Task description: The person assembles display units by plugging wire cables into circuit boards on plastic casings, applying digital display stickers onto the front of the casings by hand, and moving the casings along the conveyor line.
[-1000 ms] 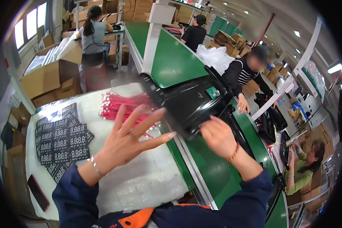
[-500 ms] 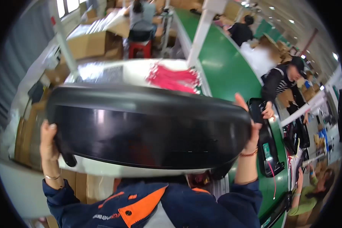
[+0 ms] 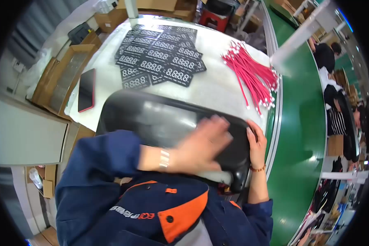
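A long, glossy black plastic housing (image 3: 160, 119) with rounded ends lies across the near part of the white table. My right hand (image 3: 256, 145) grips its right end, fingers curled over the edge. Blurred by motion, my left hand (image 3: 203, 143) reaches across the right half of the housing with its fingers stretched out over the surface. Whether the left palm presses on the plastic is hard to see. Behind the housing are a pile of black digit-display sheets (image 3: 156, 55) and a bundle of red cables (image 3: 252, 74) with white connectors.
A phone (image 3: 86, 90) with a red edge lies at the table's left side. Cardboard boxes (image 3: 63, 78) stand left of the white table (image 3: 211, 88). A green conveyor belt (image 3: 297, 123) runs along the right, with co-workers (image 3: 336, 119) beyond it.
The housing has come down from a raised, two-handed hold onto the table. My left hand has left its left end and moved right across it. The view has tilted downward.
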The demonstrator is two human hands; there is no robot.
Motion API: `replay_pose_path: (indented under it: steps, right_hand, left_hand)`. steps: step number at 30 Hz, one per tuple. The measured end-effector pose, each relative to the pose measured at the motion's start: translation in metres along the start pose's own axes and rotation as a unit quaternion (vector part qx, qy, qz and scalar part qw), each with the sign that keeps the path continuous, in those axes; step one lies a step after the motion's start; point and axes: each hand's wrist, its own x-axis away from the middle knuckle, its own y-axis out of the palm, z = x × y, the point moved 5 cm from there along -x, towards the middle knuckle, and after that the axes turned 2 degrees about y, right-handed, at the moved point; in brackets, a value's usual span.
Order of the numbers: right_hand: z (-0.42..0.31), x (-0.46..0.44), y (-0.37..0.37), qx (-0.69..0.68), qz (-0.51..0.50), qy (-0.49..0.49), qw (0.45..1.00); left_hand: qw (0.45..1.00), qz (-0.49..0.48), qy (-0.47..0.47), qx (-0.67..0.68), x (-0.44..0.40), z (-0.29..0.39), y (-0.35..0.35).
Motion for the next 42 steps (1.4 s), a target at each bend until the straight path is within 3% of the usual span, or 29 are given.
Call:
replay_pose_path:
  steps: [1, 3, 4, 6, 8, 9, 11, 12, 14, 17, 20, 24, 28, 33, 37, 39, 42]
  right_hand:
    - [0.003, 0.001, -0.001, -0.021, 0.001, 0.021, 1.0]
    - [-0.001, 0.001, -0.003, -0.018, -0.015, 0.023, 0.999]
    - [-0.003, 0.001, -0.005, -0.014, -0.029, 0.035, 0.999]
    - [-0.008, -0.011, -0.008, -0.011, -0.04, 0.043, 0.998]
    - [-0.014, -0.028, -0.016, -0.033, 0.004, 0.039, 0.999]
    - [-0.019, -0.037, -0.018, -0.045, 0.026, 0.036, 0.998]
    - [-0.04, -0.07, -0.007, -0.009, 0.009, 0.028, 1.0]
    - [-0.05, -0.091, 0.002, 0.035, -0.011, 0.023, 0.999]
    - [-0.053, -0.134, 0.039, 0.047, -0.05, -0.044, 0.997]
    - [-0.069, -0.192, 0.102, 0.173, -0.067, -0.172, 0.967]
    - [-0.055, -0.235, 0.162, 0.274, 0.014, -0.266, 0.924]
    - [-0.056, -0.231, 0.184, 0.295, 0.068, -0.22, 0.927]
    - [-0.06, -0.234, 0.181, 0.209, 0.006, -0.122, 0.97]
    - [-0.058, -0.232, 0.18, 0.151, 0.032, -0.116, 0.981]
    - [-0.066, -0.229, 0.175, 0.122, 0.064, -0.165, 0.977]
    - [-0.093, -0.218, 0.165, 0.146, 0.106, -0.261, 0.948]
    - [-0.124, -0.2, 0.124, 0.158, 0.138, -0.311, 0.927]
  left_hand:
    - [0.994, 0.021, 0.1, 0.049, -0.014, 0.026, 0.02]
    - [0.916, -0.194, 0.345, 0.066, -0.023, 0.089, 0.063]
    - [0.916, -0.193, 0.346, 0.061, -0.03, 0.087, 0.063]
    - [0.829, -0.138, 0.537, 0.081, -0.036, 0.096, 0.026]
    - [0.904, -0.131, 0.38, 0.148, -0.076, 0.034, -0.008]
    - [0.921, -0.082, 0.343, 0.162, -0.093, -0.005, -0.035]
    - [0.981, -0.021, 0.163, 0.103, -0.115, -0.107, -0.072]
    - [0.992, -0.039, 0.006, 0.117, -0.121, -0.148, -0.094]
    - [0.994, -0.08, -0.071, -0.036, -0.132, -0.216, -0.118]
    - [0.993, -0.064, -0.07, -0.067, -0.125, -0.269, -0.119]
    - [0.991, -0.076, -0.079, -0.079, -0.122, -0.297, -0.115]
    - [0.988, -0.09, -0.1, -0.072, -0.114, -0.305, -0.097]
    - [0.989, -0.055, -0.101, -0.091, -0.102, -0.306, -0.096]
    - [0.988, -0.033, -0.11, -0.101, -0.103, -0.303, -0.095]
    - [0.99, -0.011, -0.103, -0.097, -0.101, -0.305, -0.094]
    - [0.991, -0.004, -0.1, -0.091, -0.102, -0.305, -0.096]
    - [0.989, 0.052, -0.02, -0.138, -0.098, -0.304, -0.108]
